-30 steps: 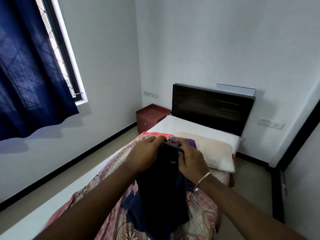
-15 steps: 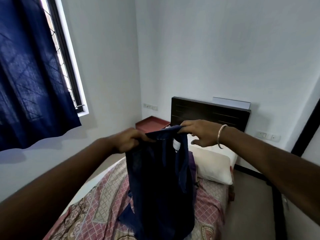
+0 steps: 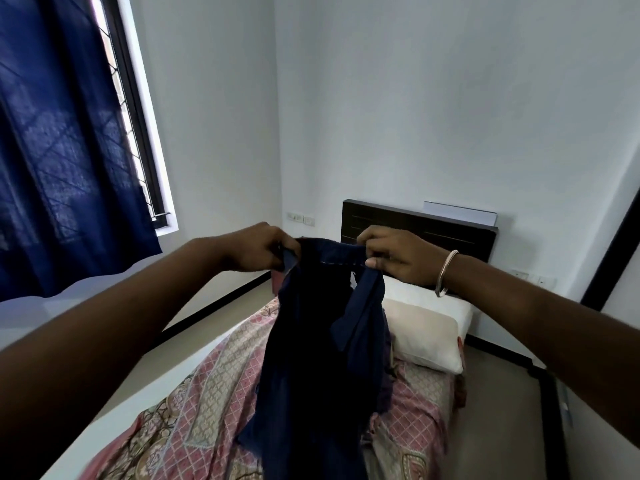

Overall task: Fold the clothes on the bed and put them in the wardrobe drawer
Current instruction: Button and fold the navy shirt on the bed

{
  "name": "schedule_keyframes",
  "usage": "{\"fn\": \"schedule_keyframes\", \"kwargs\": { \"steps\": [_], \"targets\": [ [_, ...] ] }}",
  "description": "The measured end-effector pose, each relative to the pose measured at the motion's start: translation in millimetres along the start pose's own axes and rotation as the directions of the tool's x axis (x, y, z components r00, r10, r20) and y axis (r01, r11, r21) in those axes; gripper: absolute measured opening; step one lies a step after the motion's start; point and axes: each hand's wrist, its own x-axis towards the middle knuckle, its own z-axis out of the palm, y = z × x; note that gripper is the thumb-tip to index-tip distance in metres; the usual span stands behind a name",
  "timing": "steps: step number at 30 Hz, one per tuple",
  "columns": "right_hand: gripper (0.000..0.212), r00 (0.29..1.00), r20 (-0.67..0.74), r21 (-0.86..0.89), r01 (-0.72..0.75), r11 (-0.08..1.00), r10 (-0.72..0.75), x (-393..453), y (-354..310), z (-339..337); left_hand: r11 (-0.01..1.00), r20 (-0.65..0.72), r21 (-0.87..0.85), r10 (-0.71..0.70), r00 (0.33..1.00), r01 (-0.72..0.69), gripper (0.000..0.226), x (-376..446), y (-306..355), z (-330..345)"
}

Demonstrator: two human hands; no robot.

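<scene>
Open air above bed (image 3: 221, 386); headboard (image 3: 415, 226) beyond.

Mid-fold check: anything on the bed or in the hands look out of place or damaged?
Nothing stands out. The left hand and right hand hold the navy garment up by its top edge over the patterned bedspread; the pillow lies flat at the headboard.

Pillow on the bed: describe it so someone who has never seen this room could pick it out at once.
Find the dark wooden headboard against the far wall. Just below it, at the head of the bed, lies the cream pillow. Its plain pale cover sets it apart from the pink patterned bedspread and the dark navy garment held up in front.
</scene>
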Motion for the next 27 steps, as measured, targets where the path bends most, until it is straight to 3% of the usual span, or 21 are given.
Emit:
{"fn": "schedule_keyframes", "kwargs": {
  "steps": [4, 7, 9, 11, 13, 15, 17, 19, 21, 23, 25, 27],
  "targets": [
    [0.009, 0.971, 0.194, -0.262, 0.191, 0.946, -0.143, -7.3, -4.8, 1.0, 0.900, -0.072, -0.436, -0.070, 0.995, 0.032, 0.034, -8.5, 10.0, -1.8],
    [0.044, 0.958, 0.229, -0.526, 0.272, 0.806, -0.173, -9.2, -16.8, 13.3, 0.881, -0.125, -0.472, -0.030, 0.992, -0.033, 0.032, -12.3, 16.9, -4.0],
    [0.027, 0.950, 0.212, -0.696, 0.312, 0.647, -0.230, -6.1, -31.7, 28.5, 0.873, -0.133, -0.484, -0.004, 0.991, -0.061, 0.033, -13.5, 22.2, -4.2],
    [0.006, 0.893, 0.248, -0.716, 0.431, 0.549, -0.376, -6.3, -39.3, 49.0, 0.872, -0.133, -0.484, 0.004, 0.991, -0.069, 0.032, -13.2, 24.9, -4.4],
    [0.016, 0.849, 0.317, -0.621, 0.522, 0.584, -0.422, -10.4, -43.8, 67.2, 0.900, -0.112, -0.435, -0.023, 0.993, -0.028, 0.027, -15.4, 22.6, -7.4],
    [0.032, 0.869, 0.317, -0.578, 0.495, 0.649, -0.381, -15.4, -47.5, 70.9, 0.968, -0.049, -0.251, -0.043, 0.998, 0.029, 0.024, -21.5, 13.7, -12.0],
    [0.029, 0.906, 0.266, -0.531, 0.423, 0.734, -0.329, -16.8, -44.9, 60.6, 0.998, 0.092, 0.044, -0.047, 0.995, 0.044, 0.021, -30.8, 2.6, -14.9],
    [0.023, 0.923, 0.256, -0.428, 0.373, 0.823, -0.286, -16.4, -42.1, 47.9, 0.979, 0.196, 0.197, -0.084, 0.977, 0.045, 0.019, -40.7, -9.0, -11.7],
    [0.020, 0.950, 0.217, -0.251, 0.278, 0.927, -0.226, -18.2, -46.1, 42.5, 0.983, 0.249, 0.173, -0.103, 0.963, 0.060, 0.026, -46.7, -19.2, -3.8],
    [0.012, 0.980, 0.152, 0.068, 0.118, 0.991, -0.127, -20.4, -54.7, 42.0, 0.994, 0.316, 0.073, -0.099, 0.943, 0.080, 0.038, -51.2, -24.7, 5.3],
    [0.011, 0.987, 0.159, 0.444, -0.040, 0.895, -0.035, -21.8, -65.9, 38.4, 0.979, 0.405, -0.153, -0.065, 0.912, 0.138, 0.026, -57.0, -25.3, 10.8],
    [0.016, 0.987, 0.159, 0.752, -0.128, 0.646, 0.010, -22.6, -72.1, 35.9, 0.883, 0.528, -0.403, 0.011, 0.849, 0.239, 0.030, -64.2, -24.9, 8.9]
  ]
}}
